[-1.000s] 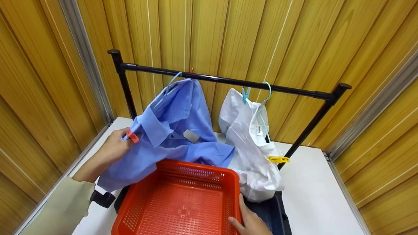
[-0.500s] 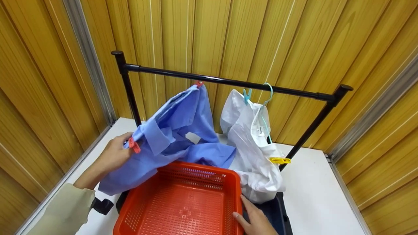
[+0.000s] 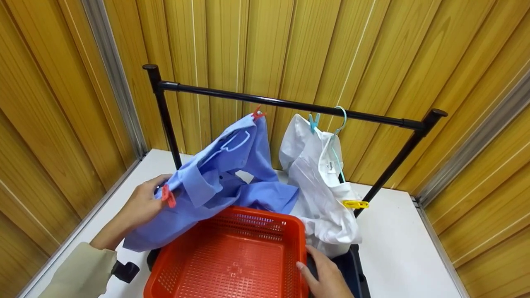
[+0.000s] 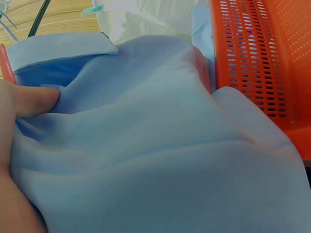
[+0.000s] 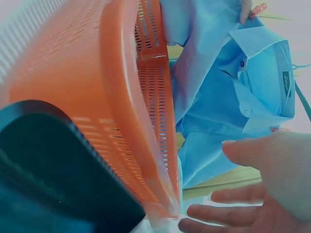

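Observation:
My left hand (image 3: pixel 143 203) grips one shoulder of a blue collared shirt (image 3: pixel 178 227), beside a red clothespin (image 3: pixel 168 196) clipped there. A second red clothespin (image 3: pixel 258 114) is on the far shoulder. The pale hook of the shirt's hanger (image 3: pixel 240 145) lies in front of the cloth, off the rail. In the left wrist view, cloth hides most of the left fingers. My right hand (image 3: pixel 327 275) is at the right rim of a red plastic basket (image 3: pixel 256 212). The right wrist view shows its fingers straight and spread beside the basket's rim, holding nothing.
A black rail (image 3: pixel 281 102) spans the back. From it hangs a white shirt (image 3: pixel 308 182) on a green hanger (image 3: pixel 343 120), with blue (image 3: pixel 314 122) and yellow (image 3: pixel 355 204) clothespins. A dark bin (image 3: pixel 352 269) sits beneath the basket on the white table (image 3: pixel 397 240).
The blue shirt's hanger hook has come off the rail and tipped forward and down. My left hand has lowered slightly with the shirt. The right hand has shifted slightly along the basket's side.

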Demonstrator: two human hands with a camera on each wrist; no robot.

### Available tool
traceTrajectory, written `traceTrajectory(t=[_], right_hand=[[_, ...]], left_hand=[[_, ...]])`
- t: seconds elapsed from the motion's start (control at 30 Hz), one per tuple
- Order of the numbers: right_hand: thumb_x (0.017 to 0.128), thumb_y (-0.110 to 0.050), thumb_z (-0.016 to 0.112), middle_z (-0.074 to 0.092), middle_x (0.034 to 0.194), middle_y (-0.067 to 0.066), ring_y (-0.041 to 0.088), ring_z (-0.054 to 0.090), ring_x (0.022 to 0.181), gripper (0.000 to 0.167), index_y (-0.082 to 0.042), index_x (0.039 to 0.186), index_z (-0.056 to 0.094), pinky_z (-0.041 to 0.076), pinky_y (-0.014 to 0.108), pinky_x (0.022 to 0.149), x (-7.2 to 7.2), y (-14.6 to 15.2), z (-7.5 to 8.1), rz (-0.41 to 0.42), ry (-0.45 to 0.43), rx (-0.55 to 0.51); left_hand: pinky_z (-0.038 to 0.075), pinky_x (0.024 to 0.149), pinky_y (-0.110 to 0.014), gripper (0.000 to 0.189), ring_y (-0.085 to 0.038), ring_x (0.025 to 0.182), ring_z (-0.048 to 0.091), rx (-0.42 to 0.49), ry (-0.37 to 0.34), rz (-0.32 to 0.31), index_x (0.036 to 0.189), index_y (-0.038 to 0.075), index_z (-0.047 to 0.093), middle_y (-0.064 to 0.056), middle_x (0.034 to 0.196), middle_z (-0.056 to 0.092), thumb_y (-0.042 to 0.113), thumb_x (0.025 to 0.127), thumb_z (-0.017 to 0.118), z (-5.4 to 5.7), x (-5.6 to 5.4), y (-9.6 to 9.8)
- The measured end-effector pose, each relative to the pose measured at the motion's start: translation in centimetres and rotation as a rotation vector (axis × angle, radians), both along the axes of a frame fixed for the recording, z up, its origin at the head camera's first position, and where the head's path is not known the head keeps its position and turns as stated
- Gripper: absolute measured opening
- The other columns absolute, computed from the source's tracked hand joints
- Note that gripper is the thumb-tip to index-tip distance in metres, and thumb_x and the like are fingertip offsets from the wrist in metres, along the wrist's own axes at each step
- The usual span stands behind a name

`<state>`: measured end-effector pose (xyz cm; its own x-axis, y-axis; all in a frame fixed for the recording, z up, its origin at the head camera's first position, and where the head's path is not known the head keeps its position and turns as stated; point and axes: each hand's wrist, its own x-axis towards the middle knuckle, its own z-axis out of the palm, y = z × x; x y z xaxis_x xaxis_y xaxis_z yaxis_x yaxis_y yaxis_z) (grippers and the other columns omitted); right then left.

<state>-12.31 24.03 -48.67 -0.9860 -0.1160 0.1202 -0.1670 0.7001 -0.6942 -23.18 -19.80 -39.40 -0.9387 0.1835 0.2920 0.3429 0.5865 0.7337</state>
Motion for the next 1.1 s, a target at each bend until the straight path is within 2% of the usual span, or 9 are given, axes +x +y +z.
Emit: traceTrajectory(t=[0.1,0.2,0.33,0.4,0.57,0.83,0.93,1.1], right_hand=[[0.103,-0.024,0.072,0.069,0.130,0.020,0.041,0.065,0.121,0.046,0.005,0.138,0.062,0.052,0.060,0.100,-0.2,0.0,0.0,0.002,0.045,-0.001],[0.101,-0.018,0.073,0.072,0.123,0.017,0.038,0.069,0.114,0.038,0.005,0.130,0.066,0.054,0.057,0.097,-0.3,-0.1,-0.4,0.003,0.169,0.032],[0.097,-0.012,0.076,0.075,0.113,0.012,0.034,0.072,0.104,0.028,0.003,0.120,0.071,0.057,0.052,0.091,-0.6,-0.2,-1.1,-0.014,0.336,0.071],[0.096,-0.010,0.077,0.075,0.109,0.010,0.032,0.072,0.100,0.025,0.002,0.117,0.072,0.058,0.050,0.088,-0.7,-0.3,-1.3,-0.021,0.370,0.071],[0.098,-0.011,0.075,0.075,0.107,0.007,0.027,0.071,0.097,0.020,0.000,0.114,0.073,0.058,0.047,0.086,-0.9,-0.2,-1.2,-0.028,0.350,0.049],[0.100,-0.010,0.073,0.075,0.103,0.005,0.023,0.072,0.094,0.013,-0.001,0.110,0.074,0.060,0.044,0.084,-1.2,-0.5,-0.4,-0.021,0.320,-0.005],[0.102,-0.011,0.071,0.075,0.104,0.003,0.021,0.071,0.096,0.011,-0.004,0.109,0.075,0.060,0.044,0.085,-1.4,-0.8,-0.1,-0.014,0.308,-0.033],[0.103,-0.010,0.069,0.075,0.102,0.001,0.015,0.071,0.093,0.009,-0.006,0.107,0.076,0.060,0.036,0.083,-1.7,-1.3,0.1,-0.026,0.311,-0.073]], left_hand=[[0.048,0.097,-0.062,0.047,-0.044,0.113,0.063,0.002,0.029,-0.007,0.136,-0.007,0.063,-0.028,0.126,0.068,0.003,0.091,0.070,-0.2,0.2,0.0],[0.048,0.096,-0.059,0.048,-0.041,0.110,0.063,0.009,0.049,-0.011,0.136,-0.006,0.064,-0.026,0.125,0.069,0.000,0.088,0.071,-0.3,0.4,0.0],[0.048,0.085,-0.047,0.053,-0.036,0.102,0.060,0.009,0.052,-0.010,0.136,-0.004,0.064,-0.022,0.117,0.068,-0.005,0.084,0.072,-0.5,0.8,-0.1],[0.046,0.080,-0.042,0.056,-0.034,0.100,0.058,0.001,0.049,-0.009,0.137,-0.004,0.064,-0.021,0.115,0.066,-0.006,0.082,0.073,-0.5,0.9,-0.1],[0.043,0.079,-0.041,0.060,-0.033,0.099,0.057,-0.003,0.042,-0.009,0.139,-0.003,0.063,-0.021,0.118,0.065,-0.006,0.080,0.075,-0.7,1.1,-0.3],[0.047,0.093,-0.054,0.067,-0.039,0.112,0.059,0.001,0.034,-0.020,0.143,-0.003,0.060,-0.027,0.135,0.063,-0.002,0.081,0.084,-1.6,1.7,-0.4],[0.048,0.095,-0.058,0.068,-0.041,0.115,0.059,0.003,0.029,-0.021,0.144,-0.003,0.060,-0.027,0.137,0.062,-0.002,0.080,0.085,-2.0,1.8,-0.5],[0.047,0.098,-0.060,0.071,-0.042,0.117,0.059,0.012,0.020,-0.032,0.145,-0.003,0.059,-0.026,0.138,0.061,-0.003,0.079,0.086,-2.5,2.0,-0.6]])
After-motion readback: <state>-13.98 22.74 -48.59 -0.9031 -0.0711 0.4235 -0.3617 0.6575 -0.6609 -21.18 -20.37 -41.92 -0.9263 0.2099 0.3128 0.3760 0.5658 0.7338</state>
